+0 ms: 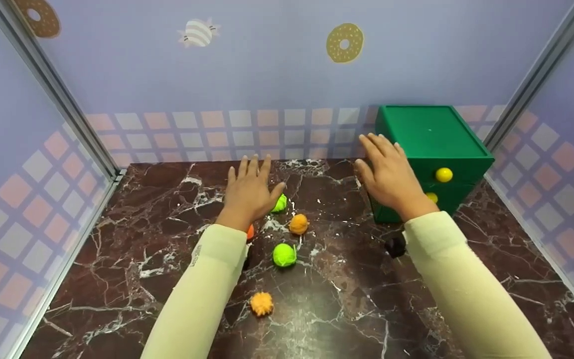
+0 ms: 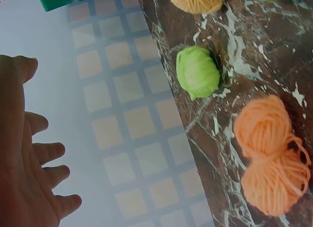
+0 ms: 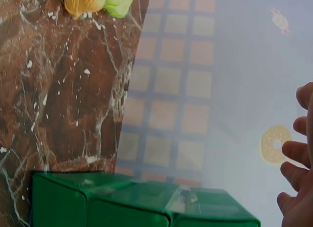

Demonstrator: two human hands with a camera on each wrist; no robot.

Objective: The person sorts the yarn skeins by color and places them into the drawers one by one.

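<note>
My left hand (image 1: 249,192) hovers palm down with fingers spread and holds nothing. Beneath and beside it lie a green yarn ball (image 1: 279,203) and an orange yarn bundle (image 2: 269,156), mostly hidden by the wrist in the head view. A yellow-orange yarn ball (image 1: 298,224) and a brighter green yarn ball (image 1: 284,255) lie to its right. Raised at the left side of a green drawer box (image 1: 431,132), my right hand (image 1: 389,177) has extended fingers with nothing in them. Whether it touches the box is unclear in the head view; in the right wrist view they look apart.
Nearer the front lies a spiky orange ball (image 1: 261,303) on the dark marbled table (image 1: 132,294). A small black object (image 1: 395,246) sits partly behind the right sleeve. The box front carries yellow knobs (image 1: 444,175). Patterned walls (image 1: 277,75) enclose the back and sides.
</note>
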